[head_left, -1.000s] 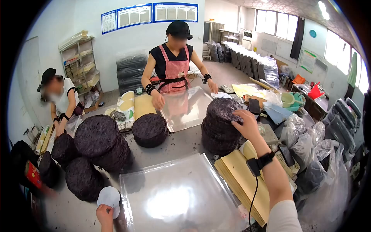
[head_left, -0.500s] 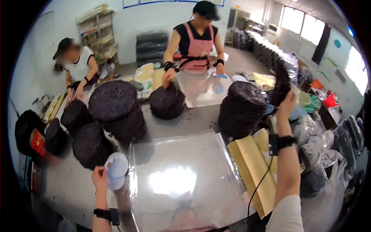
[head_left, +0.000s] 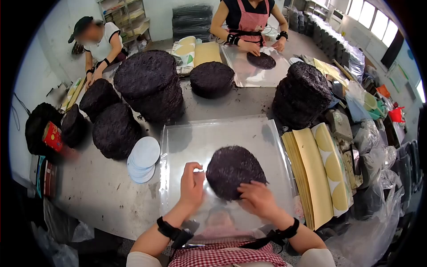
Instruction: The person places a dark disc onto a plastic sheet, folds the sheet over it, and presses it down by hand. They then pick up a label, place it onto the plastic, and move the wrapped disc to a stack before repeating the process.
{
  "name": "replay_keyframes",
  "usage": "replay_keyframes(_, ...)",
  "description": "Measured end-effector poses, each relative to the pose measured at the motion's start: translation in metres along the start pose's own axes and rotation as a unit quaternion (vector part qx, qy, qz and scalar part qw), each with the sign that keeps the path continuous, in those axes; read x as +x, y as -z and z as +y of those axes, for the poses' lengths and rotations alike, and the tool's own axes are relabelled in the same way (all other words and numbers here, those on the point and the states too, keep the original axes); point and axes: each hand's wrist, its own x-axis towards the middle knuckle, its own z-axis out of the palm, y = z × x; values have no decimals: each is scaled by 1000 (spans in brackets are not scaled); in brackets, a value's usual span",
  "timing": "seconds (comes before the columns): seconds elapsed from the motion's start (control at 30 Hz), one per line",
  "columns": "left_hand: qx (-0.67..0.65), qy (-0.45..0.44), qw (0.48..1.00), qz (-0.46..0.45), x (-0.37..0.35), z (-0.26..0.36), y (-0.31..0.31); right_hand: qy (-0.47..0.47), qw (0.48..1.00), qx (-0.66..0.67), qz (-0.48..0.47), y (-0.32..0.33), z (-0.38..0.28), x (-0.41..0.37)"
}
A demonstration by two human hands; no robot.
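Across the grey worktop point(head_left: 102, 196) a large clear plastic sheet point(head_left: 213, 135) lies flat in front of the person, with tall stacks of dark round cakes point(head_left: 302, 93) well beyond its far corners. One dark cake point(head_left: 231, 167) lies flat on the sheet's near half, between the two hands. The right hand point(head_left: 258, 199) rests on the cake's near edge, its grip open and fingers spread flat, clasping nothing. The left hand point(head_left: 192, 189) sits just beside the cake's left edge with fingers curled; its grip pinches near something small and pale, but I cannot tell whether it holds anything. White paper discs point(head_left: 143, 158) lie fanned left of the sheet.
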Motion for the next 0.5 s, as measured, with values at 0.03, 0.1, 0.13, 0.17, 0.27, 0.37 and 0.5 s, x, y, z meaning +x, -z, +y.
replay_keyframes(0.03, 61, -49, 997, 7, -1, -2, 0, -12, 998, 3, -65, -14, -3, -9)
replay_keyframes(0.1, 331, -233, 908, -108, -9, -17, -4, -27, 990, 7, -142, -13, -8, -8)
replay_keyframes(0.13, 339, -230, 907, -99, -10, -20, -9, -48, 994, -6, -101, -7, -11, 4)
replay_keyframes(0.17, 346, -228, 905, -95, -12, -22, -10, -73, 995, -18, -58, -3, -9, 19)
replay_keyframes(0.27, 304, -216, 914, -161, -4, -21, 4, -83, 983, -127, -106, -25, 18, 32)
replay_keyframes(0.37, 302, -221, 895, -241, 9, -2, 75, -82, 972, -170, -139, -36, 30, 31)
replay_keyframes(0.5, 300, -269, 813, -420, -47, 16, 122, -97, 973, -162, -135, -38, 28, 33)
